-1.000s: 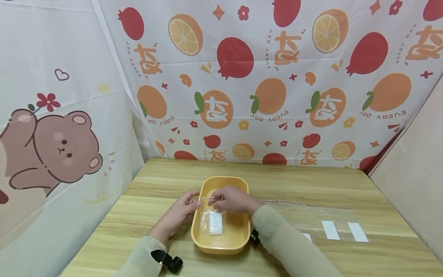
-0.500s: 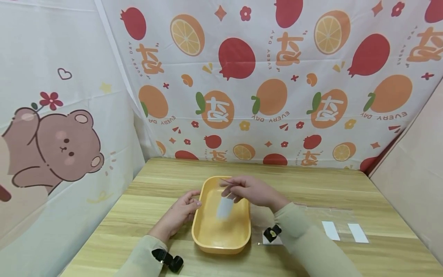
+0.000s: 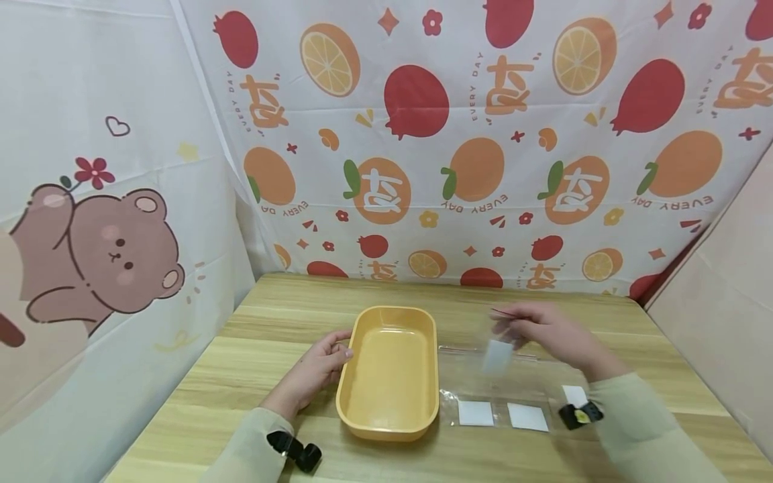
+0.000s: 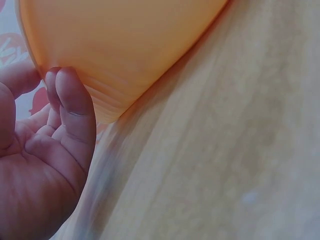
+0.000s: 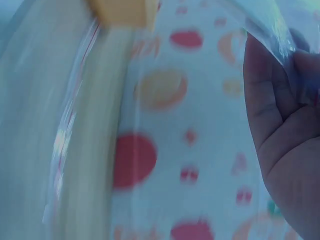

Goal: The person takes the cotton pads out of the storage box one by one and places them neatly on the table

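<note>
A yellow plastic basin (image 3: 388,376) stands in front of me, its inside bare. My left hand (image 3: 320,365) holds its left side at the rim; in the left wrist view the bent fingers (image 4: 75,105) touch the outer wall. Right of the basin, my right hand (image 3: 552,332) pinches a clear zip bag with a white label (image 3: 498,355) by its top edge, raised above the table and blurred. In the right wrist view, clear film (image 5: 285,45) runs between the fingers of the right hand (image 5: 285,115). Below it lie similar bags with white labels (image 3: 476,413), overlapping in a row.
The wooden table (image 3: 290,302) ends at a fruit-print cloth (image 3: 423,201) behind. A bear-print cloth (image 3: 121,261) hangs at the left, a pale one (image 3: 731,288) at the right. The right forearm hides part of the bag row. Black straps circle both wrists.
My right hand has lifted the labelled zip bag out of the basin and carried it right, over the row of bags. The left hand has stayed at the basin's side.
</note>
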`<action>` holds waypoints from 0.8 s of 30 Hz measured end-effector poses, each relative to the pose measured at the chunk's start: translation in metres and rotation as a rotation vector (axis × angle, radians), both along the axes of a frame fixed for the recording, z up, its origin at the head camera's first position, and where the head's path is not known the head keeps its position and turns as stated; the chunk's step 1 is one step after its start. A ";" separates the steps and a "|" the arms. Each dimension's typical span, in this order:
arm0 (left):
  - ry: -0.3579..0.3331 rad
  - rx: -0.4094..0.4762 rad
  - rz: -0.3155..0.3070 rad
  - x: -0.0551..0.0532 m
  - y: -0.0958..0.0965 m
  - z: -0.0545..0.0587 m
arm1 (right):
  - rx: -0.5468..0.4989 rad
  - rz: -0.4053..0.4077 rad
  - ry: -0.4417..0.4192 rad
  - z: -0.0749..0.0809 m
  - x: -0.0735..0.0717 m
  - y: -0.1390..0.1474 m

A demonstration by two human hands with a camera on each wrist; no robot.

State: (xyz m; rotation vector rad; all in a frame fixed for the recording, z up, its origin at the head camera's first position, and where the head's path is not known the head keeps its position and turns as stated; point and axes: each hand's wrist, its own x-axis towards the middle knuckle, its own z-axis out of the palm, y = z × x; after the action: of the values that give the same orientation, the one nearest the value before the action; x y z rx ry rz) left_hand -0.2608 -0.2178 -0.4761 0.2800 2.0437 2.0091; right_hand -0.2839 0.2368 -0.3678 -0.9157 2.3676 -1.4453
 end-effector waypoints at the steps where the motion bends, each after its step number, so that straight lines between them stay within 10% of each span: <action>1: -0.003 0.000 0.003 0.000 0.000 0.000 | 0.010 -0.028 -0.005 -0.003 0.000 0.015; 13: 0.004 0.010 0.003 0.000 0.001 0.000 | 0.181 -0.399 -0.012 -0.023 0.017 0.160; 24: 0.006 0.017 -0.009 -0.002 0.001 -0.001 | 0.265 -0.367 -0.251 -0.051 0.022 0.237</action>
State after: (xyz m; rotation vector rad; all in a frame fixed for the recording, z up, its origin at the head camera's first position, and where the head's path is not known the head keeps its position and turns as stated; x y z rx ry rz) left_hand -0.2627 -0.2168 -0.4773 0.2990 2.0265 2.0236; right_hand -0.2618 0.4734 -0.4187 -0.2271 2.5345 -1.2257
